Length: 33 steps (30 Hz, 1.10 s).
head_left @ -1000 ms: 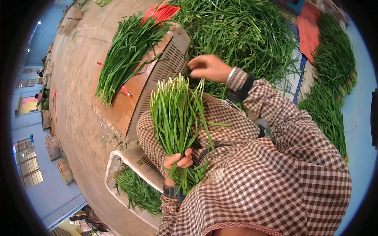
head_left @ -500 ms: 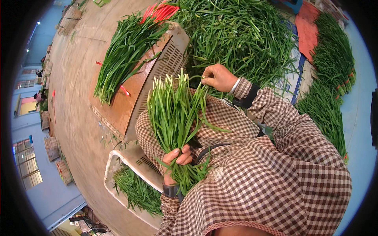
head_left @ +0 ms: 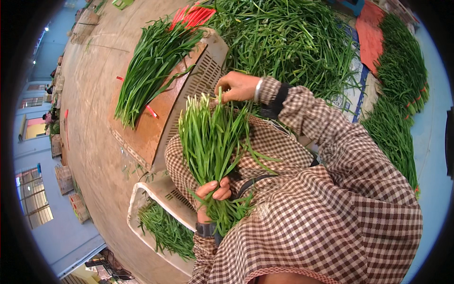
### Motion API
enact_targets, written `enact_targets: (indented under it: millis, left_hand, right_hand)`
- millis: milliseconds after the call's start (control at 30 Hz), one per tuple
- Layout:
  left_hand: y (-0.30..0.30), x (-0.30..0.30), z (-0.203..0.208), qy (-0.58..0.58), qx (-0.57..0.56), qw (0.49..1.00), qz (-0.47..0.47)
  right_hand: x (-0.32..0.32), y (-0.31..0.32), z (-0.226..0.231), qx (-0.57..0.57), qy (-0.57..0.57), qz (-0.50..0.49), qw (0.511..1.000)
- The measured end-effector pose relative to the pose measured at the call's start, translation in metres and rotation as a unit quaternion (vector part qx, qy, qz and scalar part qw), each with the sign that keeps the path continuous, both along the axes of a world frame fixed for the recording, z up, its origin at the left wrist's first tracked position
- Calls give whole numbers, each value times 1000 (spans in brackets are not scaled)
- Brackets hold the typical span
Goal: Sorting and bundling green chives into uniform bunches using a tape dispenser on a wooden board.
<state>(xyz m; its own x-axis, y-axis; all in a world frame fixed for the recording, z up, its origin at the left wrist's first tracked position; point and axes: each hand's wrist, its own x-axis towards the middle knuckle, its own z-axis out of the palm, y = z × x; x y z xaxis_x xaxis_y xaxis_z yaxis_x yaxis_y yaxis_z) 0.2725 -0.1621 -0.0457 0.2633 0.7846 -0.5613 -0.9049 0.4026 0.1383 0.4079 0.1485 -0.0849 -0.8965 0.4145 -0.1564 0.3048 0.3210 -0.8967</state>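
A bunch of long green garlic chives (head_left: 206,146) stands upright over my lap, its pale cut ends at the top. Low around its leafy part, my left hand (head_left: 213,190) is closed, with leaves spilling out below the fist. My right hand (head_left: 240,87) reaches in from the right to the pale ends, thumb and fingers pinched at a stalk there. Several stalks lean out of the bunch toward the right. Beyond it, on a brown board (head_left: 142,142) over a crate, lies another bundle of chives (head_left: 153,71) above a red strip (head_left: 152,111).
A large loose heap of chives (head_left: 288,42) lies ahead on sheeting. Bundled chives (head_left: 402,61) line the right side near an orange-red cloth (head_left: 369,35). More red strips (head_left: 193,16) sit at the board's far end. A white crate (head_left: 135,208) at lower left holds greens.
My right hand has moved left, from the bunch's right edge to its pale tips. My left hand keeps hold of the bunch in about the same place.
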Motion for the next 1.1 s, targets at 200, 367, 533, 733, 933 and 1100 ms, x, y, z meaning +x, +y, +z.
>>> enact_targets:
  millis: [200, 367, 533, 733, 933, 1100]
  left_hand:
    - [-2, 5, 27, 315, 43, 948, -22]
    - [-16, -4, -4, 224, -29, 974, 1]
    - [-3, 4, 13, 266, 11, 963, -50]
    - [-9, -5, -3, 235, -9, 969, -74]
    - [-8, -4, -2, 212, -17, 976, -47]
    - [-7, -3, 2, 185, -30, 981, -49]
  right_hand:
    - [11, -23, 14, 7, 92, -98, 991]
    - [11, -30, -12, 136, 120, -191, 965]
    - [35, 5, -4, -123, 167, -442, 873]
    - [51, -5, 5, 2, 157, -133, 979]
    - [34, -29, -13, 115, 224, -6, 968]
    - [34, -31, -29, -24, 253, -110, 961]
